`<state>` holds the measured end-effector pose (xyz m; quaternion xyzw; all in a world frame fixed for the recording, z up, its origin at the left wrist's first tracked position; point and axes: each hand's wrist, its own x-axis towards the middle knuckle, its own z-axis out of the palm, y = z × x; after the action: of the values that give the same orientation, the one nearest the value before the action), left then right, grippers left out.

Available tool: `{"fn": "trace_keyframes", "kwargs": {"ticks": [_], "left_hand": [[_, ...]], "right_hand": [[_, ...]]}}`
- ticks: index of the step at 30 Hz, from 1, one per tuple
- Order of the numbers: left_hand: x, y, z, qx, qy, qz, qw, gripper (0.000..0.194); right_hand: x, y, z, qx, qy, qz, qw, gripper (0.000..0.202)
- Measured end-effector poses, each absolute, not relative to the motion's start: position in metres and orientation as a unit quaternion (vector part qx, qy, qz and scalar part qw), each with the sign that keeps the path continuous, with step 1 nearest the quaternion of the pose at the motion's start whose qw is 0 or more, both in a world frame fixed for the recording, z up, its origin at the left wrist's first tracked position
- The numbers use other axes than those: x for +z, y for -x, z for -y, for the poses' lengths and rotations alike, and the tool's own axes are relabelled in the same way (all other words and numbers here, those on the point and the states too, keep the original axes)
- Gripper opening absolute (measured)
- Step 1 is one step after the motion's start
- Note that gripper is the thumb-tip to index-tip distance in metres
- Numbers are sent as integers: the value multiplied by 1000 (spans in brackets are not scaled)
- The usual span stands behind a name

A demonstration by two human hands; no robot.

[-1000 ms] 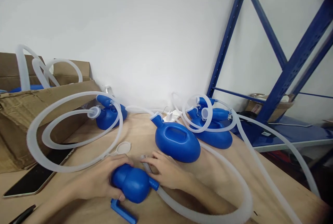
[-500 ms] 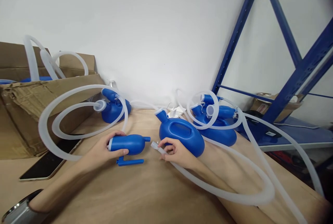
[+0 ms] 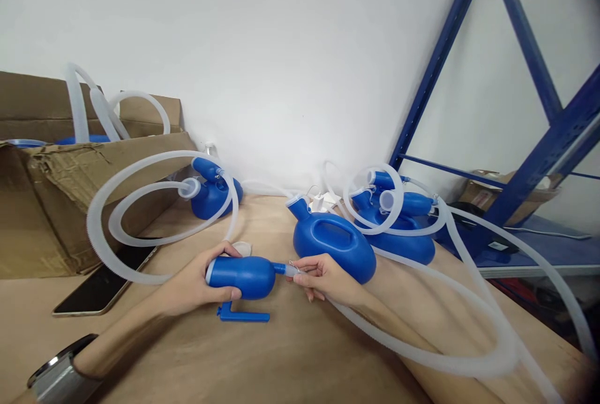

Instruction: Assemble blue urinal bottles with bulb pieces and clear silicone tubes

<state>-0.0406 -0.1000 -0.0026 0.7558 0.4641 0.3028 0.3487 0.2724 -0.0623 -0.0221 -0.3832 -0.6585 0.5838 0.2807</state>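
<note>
My left hand is wrapped round a blue plastic urinal cup, its nozzle turned to the right. Between finger and thumb, my right hand pinches the end of a clear corrugated hose. The hose tip meets the cup's nozzle; how far it sits over it I cannot tell. Below the cup is a blue L-shaped handle piece. A whitish round cap shows behind the cup. Just beyond my right hand stands a blue urinal bottle with a loop handle.
At the left are a cardboard box with hoses in it and a phone. Another blue bottle with coiled hose stands behind. Several blue parts and hoses crowd the back right, near a blue metal rack.
The hose end in my right hand has come up to the cup's nozzle, closing the gap between them. The view has shifted slightly, and the whitish cap now shows behind the cup.
</note>
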Motion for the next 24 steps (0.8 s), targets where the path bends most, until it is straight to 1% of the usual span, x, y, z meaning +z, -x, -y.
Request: {"fn": "trace_keyframes", "kwargs": {"ticks": [4,7,13,19,22,24], "left_hand": [[-13,33,101,338,-744,-463,344,62],[-18,28,104,352,-747,-474,306,67],[-32,26,111,379,-779,-462,189,60],[-38,26,113,419,-839,-345,46,58],[-33,27,115,413,-864,-287,-34,60],[-31,28,117,411,-866,-275,-71,60]], "right_hand": [[-17,-276,65,533,401,689,284,61],[-14,-276,68,510,407,698,295,61],[-11,-275,73,489,406,712,297,55],[-13,-276,75,471,401,726,301,52],[-10,-276,77,464,391,736,300,49],[-7,-276,79,470,383,733,310,48]]}}
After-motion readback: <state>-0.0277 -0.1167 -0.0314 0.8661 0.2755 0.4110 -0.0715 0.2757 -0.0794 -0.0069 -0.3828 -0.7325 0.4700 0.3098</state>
